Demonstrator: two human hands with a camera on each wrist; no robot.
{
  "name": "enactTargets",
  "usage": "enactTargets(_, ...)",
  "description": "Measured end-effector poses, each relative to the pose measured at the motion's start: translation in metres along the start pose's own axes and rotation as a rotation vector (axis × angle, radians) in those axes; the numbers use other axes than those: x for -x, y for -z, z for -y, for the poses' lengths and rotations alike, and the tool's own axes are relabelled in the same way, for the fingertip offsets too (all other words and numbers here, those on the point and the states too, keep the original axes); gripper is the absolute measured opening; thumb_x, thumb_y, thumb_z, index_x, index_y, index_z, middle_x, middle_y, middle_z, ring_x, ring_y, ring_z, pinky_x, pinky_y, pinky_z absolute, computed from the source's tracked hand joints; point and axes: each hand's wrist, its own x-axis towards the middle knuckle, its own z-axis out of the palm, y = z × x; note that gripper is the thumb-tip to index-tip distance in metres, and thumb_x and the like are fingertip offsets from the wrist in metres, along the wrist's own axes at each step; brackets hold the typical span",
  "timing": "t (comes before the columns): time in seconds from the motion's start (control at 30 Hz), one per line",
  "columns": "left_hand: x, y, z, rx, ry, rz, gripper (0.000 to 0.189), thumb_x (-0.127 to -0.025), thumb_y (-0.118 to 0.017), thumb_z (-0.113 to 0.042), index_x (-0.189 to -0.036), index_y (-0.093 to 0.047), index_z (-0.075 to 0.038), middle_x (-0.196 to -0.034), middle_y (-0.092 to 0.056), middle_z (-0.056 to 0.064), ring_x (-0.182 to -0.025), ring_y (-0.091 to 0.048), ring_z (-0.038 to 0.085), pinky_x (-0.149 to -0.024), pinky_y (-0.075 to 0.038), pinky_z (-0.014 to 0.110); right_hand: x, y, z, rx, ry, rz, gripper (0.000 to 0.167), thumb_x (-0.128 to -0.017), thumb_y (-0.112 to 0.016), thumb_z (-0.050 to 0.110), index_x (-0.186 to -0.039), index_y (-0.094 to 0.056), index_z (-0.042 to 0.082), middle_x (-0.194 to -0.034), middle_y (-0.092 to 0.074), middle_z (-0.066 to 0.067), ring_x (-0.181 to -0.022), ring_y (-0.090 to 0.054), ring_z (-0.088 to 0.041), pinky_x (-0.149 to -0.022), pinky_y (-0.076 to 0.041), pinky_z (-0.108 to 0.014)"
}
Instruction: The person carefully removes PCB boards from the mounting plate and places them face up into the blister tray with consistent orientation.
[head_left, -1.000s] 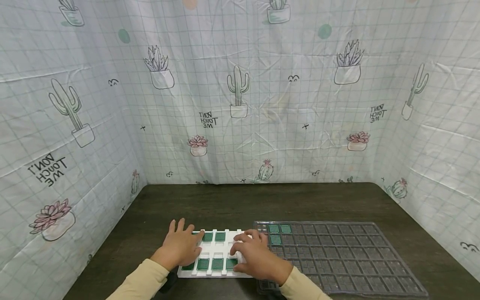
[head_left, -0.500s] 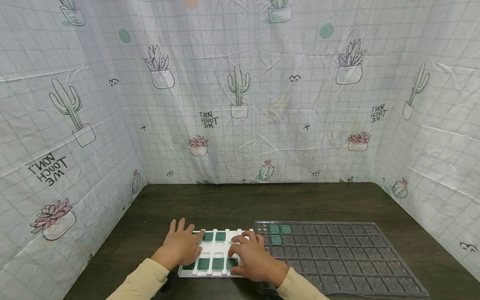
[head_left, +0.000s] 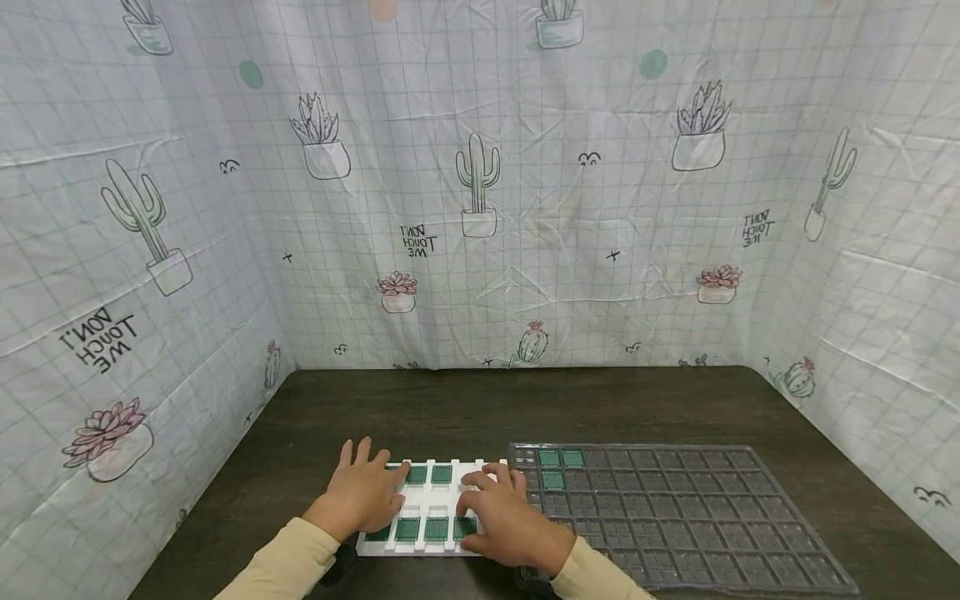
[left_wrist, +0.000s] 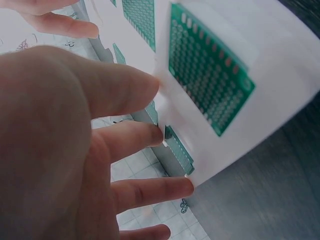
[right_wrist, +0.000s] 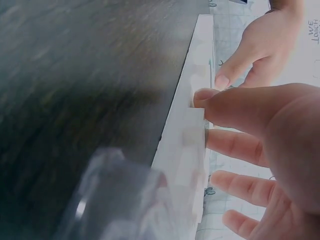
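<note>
A white slotted tray (head_left: 435, 493) holds two rows of small green perforated circuit boards (head_left: 437, 528). My left hand (head_left: 362, 494) rests on its left end, fingers spread and mostly straight; the left wrist view shows the thumb and fingertips touching the white surface beside a board (left_wrist: 212, 70). At the tray's right end, my right hand (head_left: 504, 515) is bent over the near row, thumb and index finger at opposite edges of the last circuit board (head_left: 464, 527), pinching it. In the right wrist view the thumb (right_wrist: 235, 106) sits in a notch of the tray's near side; the board is hidden there.
A clear plastic compartment tray (head_left: 675, 517) lies to the right, its left edge close to the right hand. Several green boards (head_left: 549, 458) sit in its far left corner. A patterned curtain (head_left: 480, 275) encloses the dark tabletop (head_left: 450, 404).
My right hand has shifted slightly left over the near row, then held almost still, with thumb and index finger at the last board. The left hand stays in place.
</note>
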Motion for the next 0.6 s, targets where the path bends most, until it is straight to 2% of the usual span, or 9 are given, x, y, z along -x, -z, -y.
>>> enactTargets(0.6,0.0001,-0.0009,0.0001,-0.003,-0.003,-0.003,0.05,-0.093,-0.06,-0.041,-0.138,-0.057,-0.019,-0.142,-0.053,0.013,-0.142,-0.03,0.047,-0.115,-0.017,0.068,-0.0006,0.0042,0.0048,0.007,-0.017,0.001,0.018,-0.08,-0.08,0.035,-0.095,-0.07,0.03,-0.139,-0.053,0.0,-0.13,-0.035,-0.031,-0.098,-0.028,-0.062)
